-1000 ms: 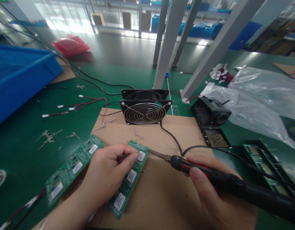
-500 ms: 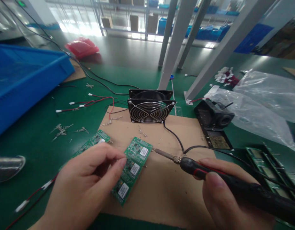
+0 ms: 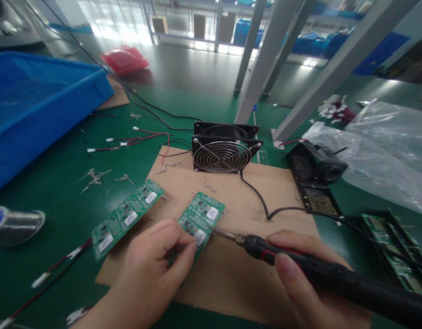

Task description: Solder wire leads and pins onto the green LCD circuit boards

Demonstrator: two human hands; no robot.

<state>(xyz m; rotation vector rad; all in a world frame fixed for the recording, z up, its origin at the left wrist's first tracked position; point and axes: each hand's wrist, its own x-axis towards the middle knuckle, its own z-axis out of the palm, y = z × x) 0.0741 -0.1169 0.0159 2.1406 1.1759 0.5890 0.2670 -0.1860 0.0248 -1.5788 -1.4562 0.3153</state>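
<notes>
On the cardboard sheet (image 3: pixel 238 276), working at the green circuit board (image 3: pixel 200 205), the right one of two, apparently mid-soldering at its right edge. Gripping the soldering iron (image 3: pixel 259 248) in the right hand (image 3: pixel 307 294), with the tip at that edge; cannot confirm contact. Pinching thumb and forefinger together over the board with the left hand (image 3: pixel 156 269); cannot tell whether around anything fine. Next, probably calls for holding the tip steady without nudging the board.
</notes>
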